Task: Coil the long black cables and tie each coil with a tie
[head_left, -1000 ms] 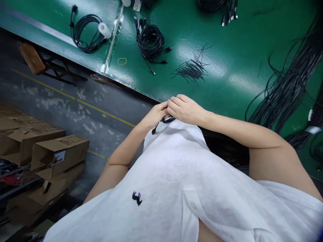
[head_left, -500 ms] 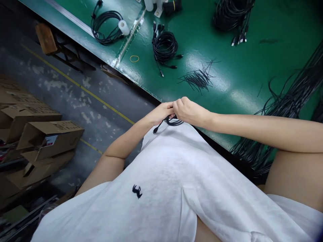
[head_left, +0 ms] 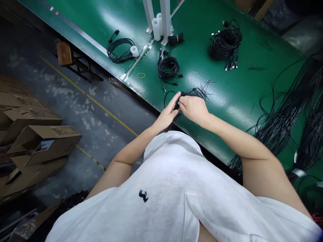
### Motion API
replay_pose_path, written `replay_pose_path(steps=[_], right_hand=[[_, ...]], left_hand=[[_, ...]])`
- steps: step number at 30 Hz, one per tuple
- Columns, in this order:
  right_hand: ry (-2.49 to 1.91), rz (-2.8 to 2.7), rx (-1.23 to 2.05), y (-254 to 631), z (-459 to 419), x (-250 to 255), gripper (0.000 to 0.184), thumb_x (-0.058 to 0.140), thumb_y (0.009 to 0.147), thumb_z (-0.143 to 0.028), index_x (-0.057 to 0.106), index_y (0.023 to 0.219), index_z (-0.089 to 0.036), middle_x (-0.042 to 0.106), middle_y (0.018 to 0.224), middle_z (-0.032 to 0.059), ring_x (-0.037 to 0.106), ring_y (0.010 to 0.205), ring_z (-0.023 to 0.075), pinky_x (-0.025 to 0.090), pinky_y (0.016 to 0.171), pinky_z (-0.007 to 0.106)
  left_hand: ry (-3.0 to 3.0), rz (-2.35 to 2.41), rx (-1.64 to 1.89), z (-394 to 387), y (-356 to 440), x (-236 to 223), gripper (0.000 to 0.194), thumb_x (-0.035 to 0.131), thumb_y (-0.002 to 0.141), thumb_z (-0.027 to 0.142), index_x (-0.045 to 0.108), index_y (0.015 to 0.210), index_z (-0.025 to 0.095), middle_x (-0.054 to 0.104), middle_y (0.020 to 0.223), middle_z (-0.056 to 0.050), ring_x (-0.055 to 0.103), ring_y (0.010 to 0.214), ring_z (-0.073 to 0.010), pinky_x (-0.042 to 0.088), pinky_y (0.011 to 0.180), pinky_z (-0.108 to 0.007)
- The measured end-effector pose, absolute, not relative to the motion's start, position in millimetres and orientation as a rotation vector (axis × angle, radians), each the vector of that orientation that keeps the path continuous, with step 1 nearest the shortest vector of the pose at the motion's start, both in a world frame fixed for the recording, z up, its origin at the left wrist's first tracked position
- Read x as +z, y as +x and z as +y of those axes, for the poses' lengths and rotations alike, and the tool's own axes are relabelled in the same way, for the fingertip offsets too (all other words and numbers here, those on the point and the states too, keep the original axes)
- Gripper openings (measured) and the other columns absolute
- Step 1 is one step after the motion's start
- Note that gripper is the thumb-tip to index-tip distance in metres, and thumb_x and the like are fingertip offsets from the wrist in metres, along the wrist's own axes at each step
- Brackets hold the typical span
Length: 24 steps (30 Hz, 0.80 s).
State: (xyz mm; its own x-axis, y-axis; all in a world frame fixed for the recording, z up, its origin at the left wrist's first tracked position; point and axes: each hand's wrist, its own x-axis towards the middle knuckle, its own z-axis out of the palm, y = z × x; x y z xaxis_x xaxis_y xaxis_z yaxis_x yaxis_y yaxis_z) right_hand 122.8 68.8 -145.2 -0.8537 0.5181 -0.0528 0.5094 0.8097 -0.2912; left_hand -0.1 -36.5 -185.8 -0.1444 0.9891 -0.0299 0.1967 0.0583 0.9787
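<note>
Green table spreads beyond the worker, whose left hand holds a black cable just over its near edge. The right hand's fingers bunch against it; whether they grip cannot be told. Steady left pressure should keep the turns even. Thin and dark, the partly hidden cable loops out leftward.

A factory workshop — green workbench, coiled black cables, cardboard cartons, yellow floor line.

A yellow line parts cardboard boxes from an apparently wooden stool.
</note>
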Motion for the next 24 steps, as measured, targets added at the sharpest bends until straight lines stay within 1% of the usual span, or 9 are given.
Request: replay_pose_path(steps=[2,6,10,12,16,18,20,22,24], right_hand=[[-0.881,-2.880,0.577,123,66,-150,0.029,0.038,0.096,-0.025,0.065,0.089,-0.018,0.069,0.083,0.0089,0.059,0.073,0.0220,0.029,0.061,0.032],[-0.868,-2.854,0.619,127,61,-158,0.028,0.039,0.096,-0.027,0.065,0.089,-0.019,0.070,0.086,0.0074,0.059,0.075,0.0206,0.028,0.061,0.031],[-0.953,-2.832,0.588,131,72,-164,0.029,0.038,0.096,-0.027,0.065,0.086,-0.020,0.070,0.086,0.0068,0.059,0.073,0.0198,0.027,0.060,0.031],[-1.011,-2.875,0.591,135,79,-168,0.030,0.038,0.095,-0.027,0.065,0.084,-0.020,0.070,0.085,0.0064,0.059,0.072,0.0195,0.026,0.059,0.030],[-0.981,-3.101,0.513,145,80,-177,0.030,0.038,0.096,-0.027,0.066,0.088,-0.019,0.071,0.091,0.0075,0.061,0.077,0.0194,0.025,0.059,0.030],[-0.952,-3.181,0.457,148,80,-179,0.031,0.037,0.096,-0.026,0.066,0.091,-0.018,0.072,0.094,0.0076,0.062,0.080,0.0189,0.027,0.061,0.030],[-0.978,-3.222,0.416,147,84,-181,0.032,0.036,0.097,-0.027,0.066,0.092,-0.017,0.071,0.095,0.0073,0.063,0.084,0.0186,0.028,0.062,0.029],[-1.034,-3.255,0.395,146,91,-184,0.034,0.035,0.098,-0.028,0.067,0.093,-0.017,0.071,0.095,0.0073,0.063,0.085,0.0188,0.029,0.062,0.028],[-1.058,-3.307,0.356,147,96,-189,0.034,0.035,0.097,-0.027,0.067,0.094,-0.016,0.071,0.096,0.0086,0.064,0.085,0.0194,0.030,0.062,0.028]], left_hand=[[1.584,1.628,0.991,-35,-12,-178,0.056,0.052,0.092,0.027,0.039,0.147,0.025,0.058,0.124,-0.010,0.052,0.113,-0.0257,0.039,0.099,-0.040],[1.957,1.926,0.617,-20,-27,-168,0.054,0.067,0.084,0.030,0.054,0.135,0.019,0.058,0.110,-0.015,0.049,0.110,-0.0338,0.035,0.093,-0.045],[2.091,1.943,0.582,3,-18,-179,0.042,0.058,0.089,0.042,0.065,0.116,0.010,0.060,0.089,-0.016,0.052,0.096,-0.0329,0.036,0.085,-0.045],[2.151,1.944,0.588,8,-12,-188,0.040,0.057,0.089,0.045,0.068,0.104,0.010,0.061,0.091,-0.017,0.053,0.096,-0.0332,0.035,0.087,-0.047],[2.421,1.770,0.416,9,-10,-202,0.041,0.072,0.078,0.047,0.067,0.098,0.012,0.062,0.113,-0.019,0.051,0.113,-0.0346,0.030,0.102,-0.051],[2.445,1.738,0.220,9,-11,-207,0.042,0.074,0.077,0.044,0.065,0.100,0.010,0.064,0.104,-0.017,0.055,0.106,-0.0321,0.033,0.101,-0.048],[2.355,1.876,0.084,7,-8,-210,0.043,0.074,0.078,0.041,0.062,0.102,0.008,0.065,0.094,-0.015,0.057,0.097,-0.0307,0.039,0.092,-0.045],[2.238,2.027,0.075,3,-1,-213,0.046,0.072,0.080,0.044,0.060,0.105,0.007,0.064,0.095,-0.016,0.057,0.096,-0.0314,0.042,0.086,-0.044],[2.164,1.981,0.143,-4,6,-218,0.043,0.069,0.082,0.047,0.061,0.103,0.011,0.063,0.098,-0.015,0.056,0.099,-0.0311,0.042,0.088,-0.045]])
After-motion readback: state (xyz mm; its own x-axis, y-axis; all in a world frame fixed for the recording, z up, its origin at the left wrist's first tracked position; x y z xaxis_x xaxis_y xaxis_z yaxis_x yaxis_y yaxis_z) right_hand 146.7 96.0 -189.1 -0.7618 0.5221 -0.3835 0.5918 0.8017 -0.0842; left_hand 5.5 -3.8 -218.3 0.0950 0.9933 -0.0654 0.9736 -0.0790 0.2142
